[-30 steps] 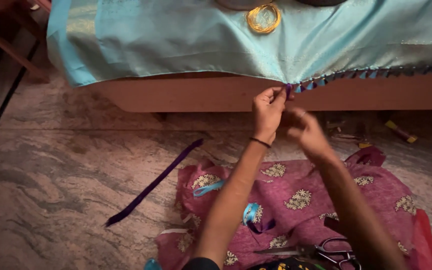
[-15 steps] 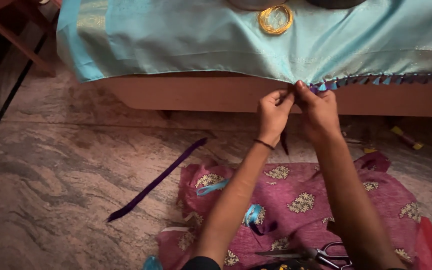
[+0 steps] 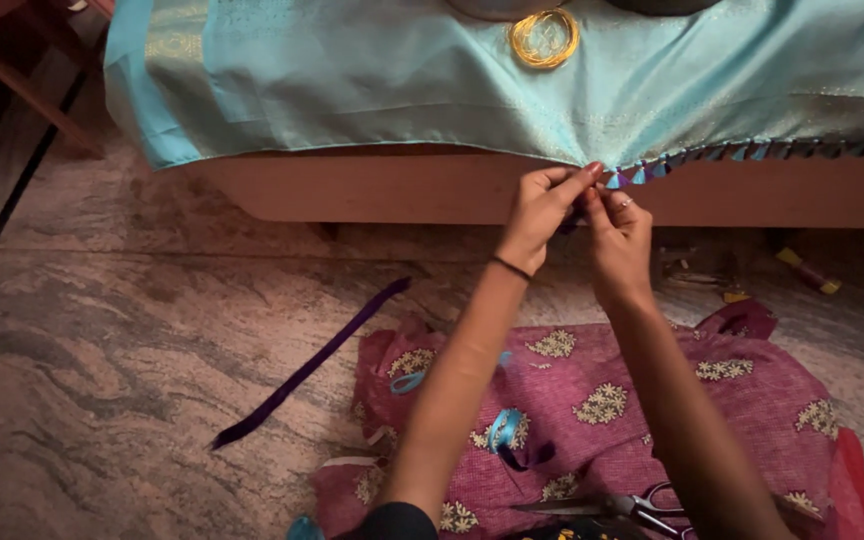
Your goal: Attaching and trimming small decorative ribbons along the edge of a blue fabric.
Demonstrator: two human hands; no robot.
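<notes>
Closest to the camera, a pair of scissors (image 3: 620, 506) lies on a pink flowered cloth (image 3: 602, 400) spread on the floor. Small blue ribbon (image 3: 501, 428) bits lie on the cloth too. They are in the same spots as before. A long purple ribbon (image 3: 304, 368) lies on the stone floor (image 3: 102, 350) to the left, just as it did a moment ago.

Both arms reach up from the cloth to the edge of the light blue cloth (image 3: 372, 80). This blue cloth hangs over a low wooden bed (image 3: 402, 190). The left hand (image 3: 542, 205) pinches the hem of the blue cloth with its fingertips, where the row of little tassels (image 3: 642, 172) begins. The right hand (image 3: 617, 235) is just beside it, touching it. Its fingers pinch a small dark purple piece at the same spot. Half a second ago the right hand was higher, right up on the hem. Now it has dropped a little lower and turned, so a ring on it shows.

Farthest away, gold bangles (image 3: 544, 38) rest on top of the blue cloth, as before.
</notes>
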